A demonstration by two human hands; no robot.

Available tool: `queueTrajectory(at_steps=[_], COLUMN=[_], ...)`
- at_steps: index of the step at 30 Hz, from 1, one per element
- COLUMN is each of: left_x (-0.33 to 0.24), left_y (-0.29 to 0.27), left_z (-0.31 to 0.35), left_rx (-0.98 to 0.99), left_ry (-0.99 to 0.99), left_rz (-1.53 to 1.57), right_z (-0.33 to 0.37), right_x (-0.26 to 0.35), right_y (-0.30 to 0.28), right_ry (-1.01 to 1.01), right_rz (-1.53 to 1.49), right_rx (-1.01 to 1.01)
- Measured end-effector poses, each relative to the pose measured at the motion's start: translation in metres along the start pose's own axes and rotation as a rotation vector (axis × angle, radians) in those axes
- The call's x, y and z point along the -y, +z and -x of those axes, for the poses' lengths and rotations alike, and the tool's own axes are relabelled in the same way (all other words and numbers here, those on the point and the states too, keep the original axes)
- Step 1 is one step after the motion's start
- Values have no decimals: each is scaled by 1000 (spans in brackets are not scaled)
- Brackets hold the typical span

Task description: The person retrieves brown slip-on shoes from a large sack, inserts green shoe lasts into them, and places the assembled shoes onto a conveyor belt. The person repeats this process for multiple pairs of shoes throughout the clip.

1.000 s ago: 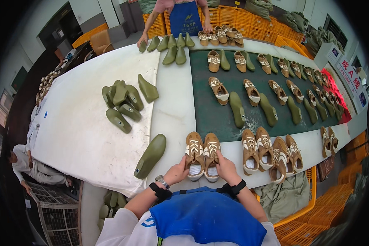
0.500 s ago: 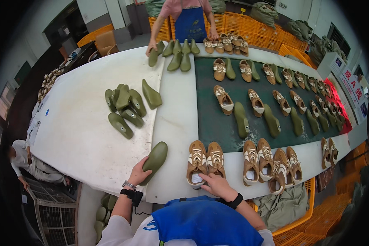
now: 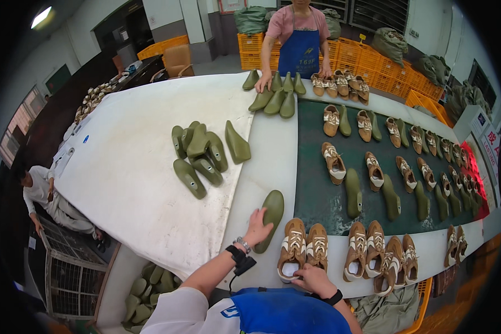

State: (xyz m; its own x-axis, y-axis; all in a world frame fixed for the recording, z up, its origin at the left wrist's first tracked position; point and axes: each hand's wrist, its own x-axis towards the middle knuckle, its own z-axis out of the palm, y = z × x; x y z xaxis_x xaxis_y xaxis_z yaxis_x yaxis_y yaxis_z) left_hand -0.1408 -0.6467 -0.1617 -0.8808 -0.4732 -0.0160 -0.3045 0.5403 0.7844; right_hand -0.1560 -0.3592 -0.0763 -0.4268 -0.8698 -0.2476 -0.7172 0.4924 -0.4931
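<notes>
My left hand (image 3: 256, 228) is closed on the side of a green shoe last (image 3: 271, 220), which lies lengthwise on the white table strip, just left of a pair of brown sneakers with white laces. My right hand (image 3: 315, 278) pinches the heel collar of the left sneaker (image 3: 292, 247) of that pair. Its toe points away from me, and a white insole shows inside. Beside it, touching, stands the other sneaker (image 3: 317, 245), its heel partly hidden behind my right hand.
A cluster of green lasts (image 3: 197, 147) lies on the white table (image 3: 128, 167). Rows of sneakers and lasts fill the green belt (image 3: 328, 209) at right. More sneakers (image 3: 375, 247) stand along the near edge. Across the table, a co-worker (image 3: 300, 50) touches lasts (image 3: 274, 100) and sneakers.
The view has swung, shifting everything right and down. My left hand has brought the last closer to the sneaker pair. The co-worker's hand has set a last beside the others.
</notes>
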Motion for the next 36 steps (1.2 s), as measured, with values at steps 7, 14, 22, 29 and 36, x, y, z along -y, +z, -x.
queueTrajectory(at_steps=[7,14,22,29,36], left_x=[37,26,50,101,64], left_y=[-75,-86,-91,-109,-128], left_z=[-199,-306,-309,-216,-30], left_rx=[-108,-166,-226,-279,69], left_ry=[65,-496,-374,133,-321], left_rz=[-317,-510,-798,-377,718], right_z=[9,4,4,1,10], right_x=[-10,-16,-19,-15,-7], right_y=[2,9,18,27,25], right_ry=[12,26,15,37,113], right_rz=[-146,-186,-345,-293,-265], right_rx=[-20,-107,-86,-198,-160])
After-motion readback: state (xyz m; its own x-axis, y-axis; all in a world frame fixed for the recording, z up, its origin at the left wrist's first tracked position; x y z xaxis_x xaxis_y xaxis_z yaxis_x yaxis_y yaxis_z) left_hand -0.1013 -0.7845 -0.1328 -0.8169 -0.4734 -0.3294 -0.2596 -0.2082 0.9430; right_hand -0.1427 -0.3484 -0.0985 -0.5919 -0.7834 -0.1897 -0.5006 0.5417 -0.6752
